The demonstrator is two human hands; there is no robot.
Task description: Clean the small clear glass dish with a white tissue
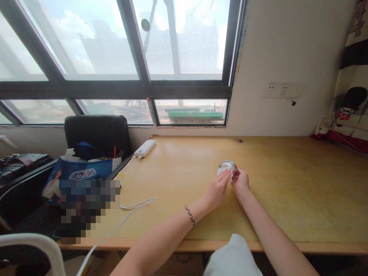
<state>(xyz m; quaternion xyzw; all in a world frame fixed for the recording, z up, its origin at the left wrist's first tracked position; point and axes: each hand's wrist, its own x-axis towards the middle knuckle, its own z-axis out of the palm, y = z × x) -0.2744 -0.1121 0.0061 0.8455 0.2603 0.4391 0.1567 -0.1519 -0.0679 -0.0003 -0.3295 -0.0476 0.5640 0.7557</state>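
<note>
Just right of the table's middle, both hands meet at a small round object with a shiny rim and a whitish inside. My right hand is wrapped round its right side, where a dark reddish part shows. The fingers of my left hand are pressed together on a white tissue or cloth against the object's near left side. A braided bracelet is on my left wrist. The fingers cover much of the object, so I cannot tell exactly what it is.
A white power bank with a cable lies at the table's back left corner. Another white cable curls near the left edge. Left of the table, a black chair holds a blue bag. A patterned curtain hangs at right.
</note>
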